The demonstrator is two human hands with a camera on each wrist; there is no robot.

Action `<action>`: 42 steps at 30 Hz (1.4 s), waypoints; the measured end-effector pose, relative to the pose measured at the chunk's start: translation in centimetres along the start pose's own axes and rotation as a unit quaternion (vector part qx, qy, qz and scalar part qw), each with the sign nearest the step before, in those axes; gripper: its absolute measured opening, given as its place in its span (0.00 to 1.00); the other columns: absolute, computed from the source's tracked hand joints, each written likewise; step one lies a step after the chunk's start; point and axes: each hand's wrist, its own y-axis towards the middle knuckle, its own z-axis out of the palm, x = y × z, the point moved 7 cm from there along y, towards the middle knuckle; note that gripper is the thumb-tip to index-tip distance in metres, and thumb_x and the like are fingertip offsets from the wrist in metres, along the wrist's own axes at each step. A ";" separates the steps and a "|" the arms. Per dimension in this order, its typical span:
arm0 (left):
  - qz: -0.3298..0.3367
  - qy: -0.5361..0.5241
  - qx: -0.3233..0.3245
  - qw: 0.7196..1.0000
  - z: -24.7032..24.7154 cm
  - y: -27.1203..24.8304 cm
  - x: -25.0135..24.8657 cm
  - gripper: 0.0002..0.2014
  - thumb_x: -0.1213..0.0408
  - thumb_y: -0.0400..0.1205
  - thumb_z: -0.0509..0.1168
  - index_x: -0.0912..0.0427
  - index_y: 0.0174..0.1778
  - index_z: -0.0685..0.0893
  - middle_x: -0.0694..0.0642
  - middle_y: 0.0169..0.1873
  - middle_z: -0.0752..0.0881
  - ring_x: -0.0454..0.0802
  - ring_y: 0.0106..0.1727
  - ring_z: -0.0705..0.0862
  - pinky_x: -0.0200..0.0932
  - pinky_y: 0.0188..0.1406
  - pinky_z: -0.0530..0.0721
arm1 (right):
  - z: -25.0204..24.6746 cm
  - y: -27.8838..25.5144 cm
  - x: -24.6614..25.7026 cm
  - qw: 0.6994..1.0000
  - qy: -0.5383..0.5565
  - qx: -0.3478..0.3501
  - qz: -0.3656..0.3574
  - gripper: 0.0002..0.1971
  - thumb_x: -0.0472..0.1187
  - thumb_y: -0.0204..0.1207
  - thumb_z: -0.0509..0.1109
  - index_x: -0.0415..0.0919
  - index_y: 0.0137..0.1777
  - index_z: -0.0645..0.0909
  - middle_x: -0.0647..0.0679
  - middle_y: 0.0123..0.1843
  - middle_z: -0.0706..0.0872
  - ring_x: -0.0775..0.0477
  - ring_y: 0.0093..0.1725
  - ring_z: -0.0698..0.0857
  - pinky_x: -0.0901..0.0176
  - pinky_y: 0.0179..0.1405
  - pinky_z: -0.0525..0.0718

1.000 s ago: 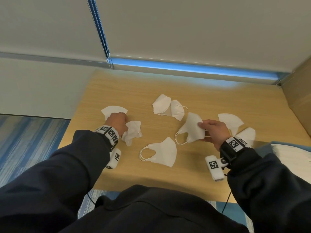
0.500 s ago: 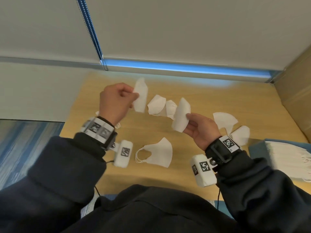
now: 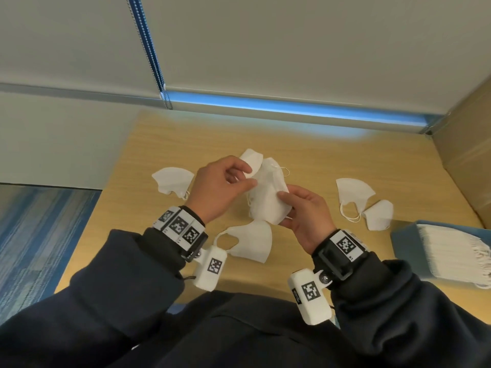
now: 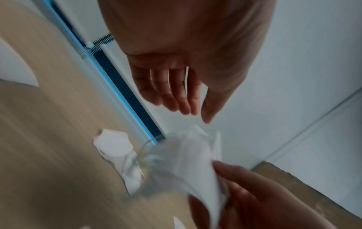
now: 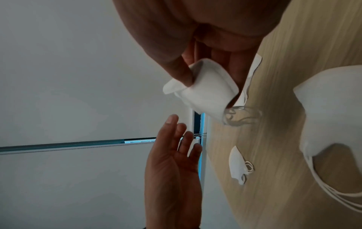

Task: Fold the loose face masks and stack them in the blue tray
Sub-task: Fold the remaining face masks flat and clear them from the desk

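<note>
Face masks: white, soft, folded (ear loops trailing), pinched in right hand; left hand, fingers loose, at 9 o'clock beside them.

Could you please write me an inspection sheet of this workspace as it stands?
Surface: wooden table, masks scattered on it.
Job's things: blue tray at right holds a stack of masks; five loose masks lie on the table; held masks above it.
Clutter: nothing seen.
Grippers: right hand grips the held masks; left hand open beside them.
Cables: nothing seen.
Surroundings: window blind, cardboard box, striped carpet.
</note>
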 end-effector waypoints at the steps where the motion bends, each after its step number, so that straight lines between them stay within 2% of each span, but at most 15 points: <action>1: -0.010 -0.012 0.014 1.000 -0.1 0.2 0.4 0.14 0.54 0.74 0.81 0.44 0.54 0.89 0.42 0.49 0.90 0.38 0.49 0.87 0.35 0.51 0.84 | 0.2 -0.2 0.1 1.000 0.002 0.014 0.002 0.06 0.31 0.82 0.70 0.34 0.55 0.88 0.38 0.51 0.92 0.37 0.49 0.90 0.37 0.49 0.91; 4: -0.051 -0.076 0.100 0.991 1.1 0.4 1.4 0.23 0.52 0.72 0.82 0.44 0.64 0.88 0.44 0.59 0.89 0.42 0.62 0.86 0.47 0.65 0.85 | 1.0 -0.8 0.2 0.998 0.024 0.053 0.017 0.05 0.35 0.81 0.72 0.34 0.51 0.88 0.36 0.54 0.91 0.35 0.53 0.90 0.33 0.49 0.90; 8: -0.081 -0.180 0.132 0.971 2.0 0.1 1.7 0.14 0.64 0.77 0.79 0.58 0.59 0.91 0.57 0.53 0.93 0.55 0.58 0.92 0.56 0.64 0.88 | 2.1 -1.2 -0.2 0.994 0.029 0.096 0.048 0.17 0.42 0.74 0.77 0.33 0.59 0.86 0.32 0.62 0.90 0.32 0.58 0.90 0.33 0.43 0.92; 12: -0.092 -0.196 0.131 0.968 2.0 -0.1 1.9 0.12 0.72 0.77 0.78 0.61 0.56 0.91 0.64 0.51 0.93 0.56 0.53 0.92 0.53 0.56 0.89 | 2.5 -1.5 -0.7 0.989 0.024 0.121 0.079 0.21 0.38 0.72 0.77 0.32 0.66 0.86 0.32 0.61 0.91 0.31 0.56 0.91 0.41 0.39 0.93; 15: -0.090 -0.201 0.137 0.966 1.8 -0.1 2.2 0.16 0.74 0.76 0.78 0.57 0.58 0.91 0.67 0.50 0.93 0.55 0.51 0.92 0.53 0.56 0.90 | 1.9 -1.0 -1.2 0.992 -0.007 0.097 0.084 0.16 0.35 0.76 0.76 0.31 0.62 0.87 0.32 0.62 0.90 0.29 0.59 0.91 0.33 0.46 0.92; 18: -0.087 -0.222 0.143 0.961 1.6 -0.2 2.1 0.19 0.76 0.75 0.78 0.59 0.62 0.89 0.62 0.43 0.93 0.53 0.47 0.91 0.52 0.54 0.90 | 1.5 -0.6 -1.3 0.993 -0.043 0.076 0.084 0.17 0.33 0.74 0.78 0.28 0.62 0.87 0.34 0.59 0.92 0.34 0.55 0.92 0.33 0.50 0.92; 21: -0.098 -0.237 0.148 0.955 1.9 -0.5 2.0 0.19 0.71 0.75 0.79 0.62 0.63 0.89 0.60 0.43 0.92 0.52 0.45 0.91 0.46 0.48 0.90 | 1.4 -0.4 -1.1 0.993 -0.062 0.070 0.069 0.17 0.34 0.65 0.82 0.31 0.54 0.87 0.38 0.50 0.93 0.40 0.45 0.92 0.40 0.45 0.92; 23: -0.108 -0.227 0.142 0.957 2.2 -0.6 2.3 0.18 0.68 0.74 0.80 0.63 0.60 0.90 0.61 0.44 0.93 0.52 0.46 0.91 0.46 0.50 0.89 | 1.5 -0.4 -1.1 0.993 -0.066 0.075 0.065 0.23 0.35 0.59 0.84 0.32 0.55 0.85 0.40 0.49 0.91 0.41 0.45 0.91 0.41 0.43 0.91; 25: -0.115 -0.215 0.131 0.961 2.4 -0.7 2.6 0.15 0.70 0.74 0.80 0.67 0.56 0.90 0.63 0.43 0.92 0.52 0.45 0.91 0.47 0.50 0.89 | 1.6 -0.3 -1.3 0.993 -0.063 0.077 0.064 0.32 0.35 0.57 0.85 0.29 0.64 0.83 0.38 0.53 0.91 0.40 0.48 0.91 0.38 0.48 0.91; 27: -0.123 -0.211 0.125 0.962 2.5 -0.8 2.9 0.13 0.72 0.74 0.80 0.69 0.53 0.90 0.64 0.40 0.91 0.52 0.42 0.90 0.47 0.48 0.88 | 1.6 -0.2 -1.4 0.994 -0.050 0.076 0.062 0.35 0.38 0.56 0.87 0.29 0.65 0.83 0.36 0.54 0.91 0.39 0.50 0.91 0.36 0.51 0.89; 30: -0.131 -0.209 0.121 0.961 2.4 -0.7 3.2 0.12 0.71 0.74 0.80 0.69 0.51 0.91 0.67 0.43 0.92 0.53 0.43 0.91 0.47 0.47 0.89 | 1.3 -0.3 -1.1 0.995 -0.047 0.070 0.054 0.18 0.44 0.59 0.85 0.35 0.43 0.84 0.40 0.47 0.91 0.43 0.44 0.90 0.45 0.44 0.89; 32: -0.137 -0.207 0.115 0.962 2.2 -0.6 3.3 0.10 0.70 0.74 0.81 0.65 0.49 0.91 0.65 0.43 0.93 0.51 0.44 0.90 0.44 0.46 0.87 | 1.0 -0.3 -1.0 0.996 -0.047 0.063 0.045 0.11 0.45 0.63 0.83 0.40 0.36 0.84 0.42 0.44 0.92 0.43 0.42 0.90 0.46 0.43 0.89; 35: -0.137 -0.212 0.118 0.960 2.2 -0.5 3.2 0.08 0.70 0.73 0.81 0.60 0.45 0.91 0.58 0.39 0.92 0.48 0.42 0.89 0.42 0.44 0.85 | 0.8 -0.3 -0.8 0.996 -0.054 0.061 0.031 0.06 0.43 0.70 0.81 0.40 0.40 0.90 0.40 0.49 0.93 0.40 0.46 0.90 0.43 0.46 0.90; 38: -0.136 -0.217 0.118 0.960 2.3 -0.4 3.1 0.11 0.71 0.73 0.81 0.63 0.49 0.91 0.56 0.36 0.91 0.48 0.40 0.89 0.43 0.44 0.86 | 0.9 -0.5 -0.7 0.996 -0.059 0.055 0.021 0.04 0.40 0.77 0.78 0.40 0.44 0.93 0.37 0.53 0.93 0.38 0.48 0.90 0.43 0.44 0.90; 42: -0.132 -0.213 0.120 0.961 2.4 -0.4 2.9 0.12 0.70 0.73 0.81 0.65 0.51 0.92 0.61 0.41 0.93 0.53 0.43 0.91 0.48 0.49 0.88 | 1.1 -0.6 -0.5 0.997 -0.057 0.058 0.007 0.07 0.37 0.81 0.74 0.36 0.53 0.92 0.38 0.55 0.93 0.42 0.49 0.91 0.47 0.41 0.91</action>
